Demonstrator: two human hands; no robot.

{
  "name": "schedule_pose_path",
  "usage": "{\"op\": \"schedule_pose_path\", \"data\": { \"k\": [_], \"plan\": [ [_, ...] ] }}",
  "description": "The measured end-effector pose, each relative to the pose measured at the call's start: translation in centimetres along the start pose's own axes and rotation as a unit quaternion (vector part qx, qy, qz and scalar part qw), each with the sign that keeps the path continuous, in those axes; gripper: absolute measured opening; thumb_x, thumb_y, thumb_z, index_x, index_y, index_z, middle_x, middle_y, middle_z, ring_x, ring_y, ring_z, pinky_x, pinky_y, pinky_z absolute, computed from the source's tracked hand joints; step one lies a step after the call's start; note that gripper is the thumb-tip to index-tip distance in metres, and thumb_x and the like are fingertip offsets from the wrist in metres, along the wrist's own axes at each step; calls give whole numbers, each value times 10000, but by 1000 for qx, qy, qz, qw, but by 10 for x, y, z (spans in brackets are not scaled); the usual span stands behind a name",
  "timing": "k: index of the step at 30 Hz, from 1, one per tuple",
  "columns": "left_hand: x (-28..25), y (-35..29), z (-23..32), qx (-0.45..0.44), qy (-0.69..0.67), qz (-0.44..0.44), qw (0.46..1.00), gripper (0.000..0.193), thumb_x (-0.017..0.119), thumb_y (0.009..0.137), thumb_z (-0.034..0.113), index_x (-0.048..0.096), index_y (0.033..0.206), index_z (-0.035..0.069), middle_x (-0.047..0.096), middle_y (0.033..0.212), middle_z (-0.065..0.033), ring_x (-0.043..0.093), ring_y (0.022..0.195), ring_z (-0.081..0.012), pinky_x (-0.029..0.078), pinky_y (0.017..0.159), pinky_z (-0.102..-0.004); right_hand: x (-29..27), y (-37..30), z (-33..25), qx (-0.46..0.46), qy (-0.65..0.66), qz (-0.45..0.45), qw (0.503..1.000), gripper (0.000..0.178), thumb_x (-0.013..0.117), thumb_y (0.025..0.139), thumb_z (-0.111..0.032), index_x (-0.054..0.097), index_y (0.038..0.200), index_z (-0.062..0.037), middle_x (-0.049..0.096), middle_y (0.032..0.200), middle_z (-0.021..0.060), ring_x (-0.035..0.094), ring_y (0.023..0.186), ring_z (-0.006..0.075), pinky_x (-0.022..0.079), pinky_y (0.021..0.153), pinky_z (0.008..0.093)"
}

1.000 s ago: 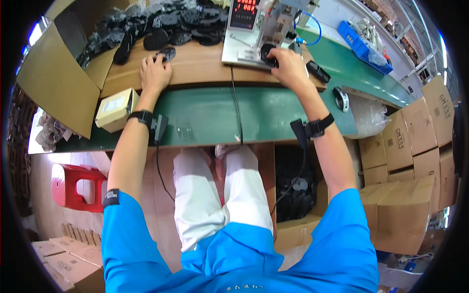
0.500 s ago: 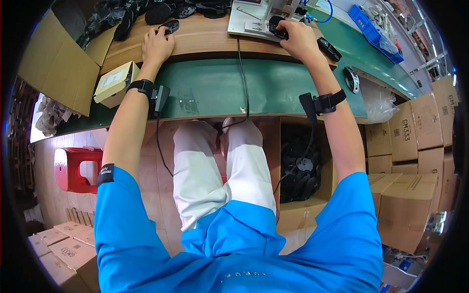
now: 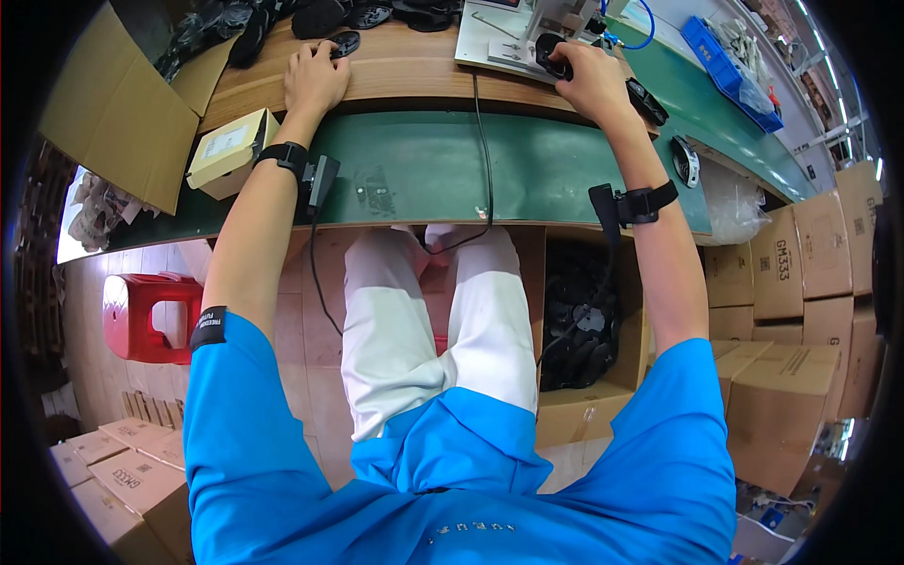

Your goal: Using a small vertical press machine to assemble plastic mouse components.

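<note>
My left hand [image 3: 316,79] rests on the wooden board [image 3: 414,68], fingers curled with the tips on a small black oval plastic part [image 3: 346,43]. At the far right of the board, my right hand [image 3: 595,81] is closed on another black rounded plastic part [image 3: 553,55]. That part sits at the front of a small metal bench press [image 3: 563,19] on a light base plate [image 3: 478,49]. My right fingers partly hide it. Several more black parts [image 3: 320,17] lie along the board's far edge. A hex key [image 3: 493,24] lies on the base plate.
Left of my left wrist sits a small yellow carton [image 3: 226,155], near an open cardboard box [image 3: 113,104]. Beyond my right hand lie a black device [image 3: 646,102] and a blue bin [image 3: 725,71]. A black cable [image 3: 485,151] crosses the green table [image 3: 414,169]. A red stool [image 3: 127,320] stands lower left.
The whole view has shifted slightly, so the bench appears a little further right. Both hands keep their places on the same black parts.
</note>
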State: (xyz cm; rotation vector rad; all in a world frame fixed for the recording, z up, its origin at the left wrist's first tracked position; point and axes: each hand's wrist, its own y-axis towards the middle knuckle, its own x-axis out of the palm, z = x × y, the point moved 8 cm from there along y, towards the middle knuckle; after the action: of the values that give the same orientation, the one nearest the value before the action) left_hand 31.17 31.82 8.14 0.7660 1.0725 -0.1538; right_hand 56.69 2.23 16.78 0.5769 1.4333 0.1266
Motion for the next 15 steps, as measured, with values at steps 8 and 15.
{"op": "schedule_pose_path", "data": {
  "k": [8, 15],
  "plan": [
    [0, -2, 3, -3, -3, 2, 1000, 434, 540, 945, 375, 669, 1302, 167, 586, 1373, -153, 511, 1312, -362, 411, 1121, -489, 0, 0, -1, -2, -16, -4, 1000, 329, 723, 728, -62, 718, 1057, -67, 735, 1085, 118, 701, 1023, 348, 560, 885, 456],
    [1, -8, -4, -10, -17, 7, 1000, 421, 541, 932, 347, 677, 1291, 172, 604, 1344, -148, 516, 1298, -361, 424, 1107, -489, 3, -2, -3, 7, -8, -4, 1000, 323, 720, 725, -53, 712, 1047, -71, 728, 1056, 116, 697, 1013, 354, 563, 882, 454]
  ]
}}
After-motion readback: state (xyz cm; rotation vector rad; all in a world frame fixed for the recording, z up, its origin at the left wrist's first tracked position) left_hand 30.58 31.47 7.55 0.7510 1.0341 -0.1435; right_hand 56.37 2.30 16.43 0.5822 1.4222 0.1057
